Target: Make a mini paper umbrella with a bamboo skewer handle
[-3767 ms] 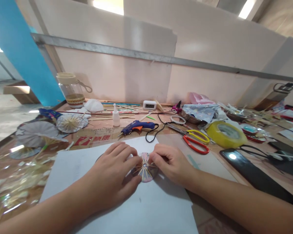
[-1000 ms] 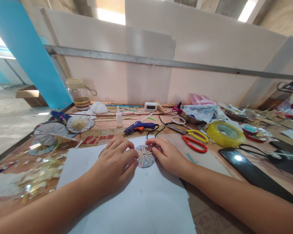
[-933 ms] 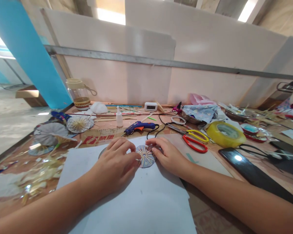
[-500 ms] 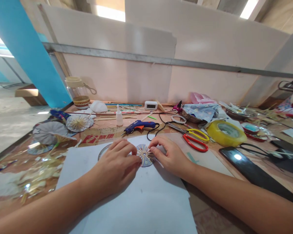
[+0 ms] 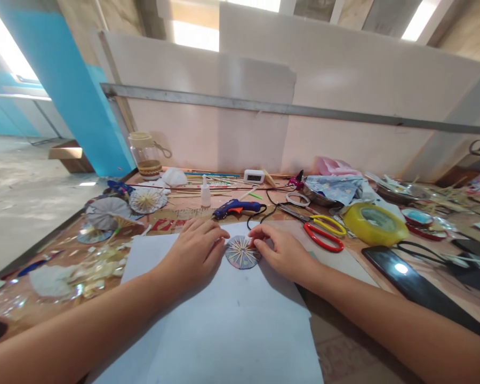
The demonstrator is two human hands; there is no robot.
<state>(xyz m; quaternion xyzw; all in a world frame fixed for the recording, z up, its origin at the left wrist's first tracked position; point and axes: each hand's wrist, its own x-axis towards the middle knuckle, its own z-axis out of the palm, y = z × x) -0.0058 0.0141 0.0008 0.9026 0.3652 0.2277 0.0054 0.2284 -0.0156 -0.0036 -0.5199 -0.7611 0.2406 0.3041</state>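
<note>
A small round disc of grey-blue patterned fabric or paper lies flat on white paper. Thin pale sticks fan out over it from the centre like spokes. My left hand rests palm down just left of the disc, fingers stretched out and holding nothing. At the disc's right rim is my right hand, its fingers bent, with a small gap between thumb and forefinger. Whether those fingertips press on the rim I cannot tell. A blue glue gun lies just beyond both hands.
Scissors, a yellow tape roll and a black phone lie to the right. A small white bottle stands behind. Pleated fans and shiny scraps are at left. The glue gun's cord curls behind my right hand.
My left hand has drawn back leftward off the disc, its fingers straightening. My right hand has shifted slightly away from the sticks to the rim. More of the disc shows. The view has turned left.
</note>
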